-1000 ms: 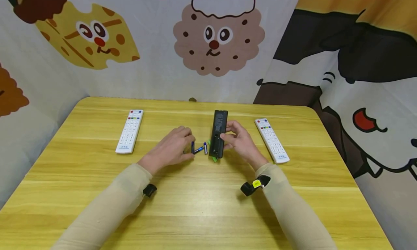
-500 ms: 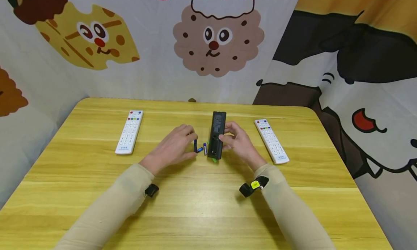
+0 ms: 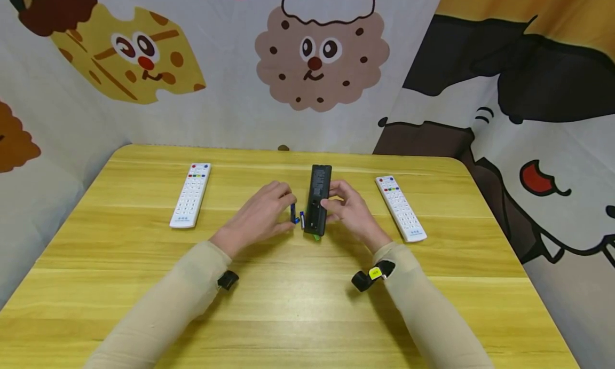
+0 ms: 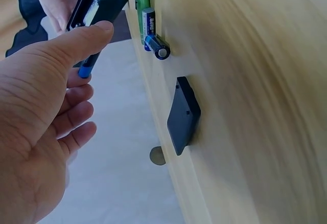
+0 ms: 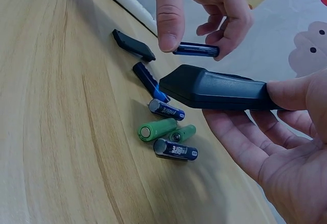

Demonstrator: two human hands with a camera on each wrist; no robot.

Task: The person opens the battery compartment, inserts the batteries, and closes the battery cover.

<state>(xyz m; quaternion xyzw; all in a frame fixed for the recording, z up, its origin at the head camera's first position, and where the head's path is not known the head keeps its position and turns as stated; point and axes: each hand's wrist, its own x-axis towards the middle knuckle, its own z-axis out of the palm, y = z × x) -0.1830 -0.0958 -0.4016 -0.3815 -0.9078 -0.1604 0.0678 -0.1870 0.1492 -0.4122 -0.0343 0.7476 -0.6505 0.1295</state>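
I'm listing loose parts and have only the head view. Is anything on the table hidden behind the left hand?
Observer: Yes, the left wrist view shows a flat black piece, probably a battery cover.
Operator: What's the green bit peeking out by the black remote?
Observer: Two green batteries, as the right wrist view shows.
Operator: Anything beside them?
Observer: A dark blue battery lies on the side away from the black piece.

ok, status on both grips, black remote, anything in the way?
Left grip: pinching blue battery. Right grip: holding black remote, back showing. Nothing visible between battery and remote; loose batteries on table below.
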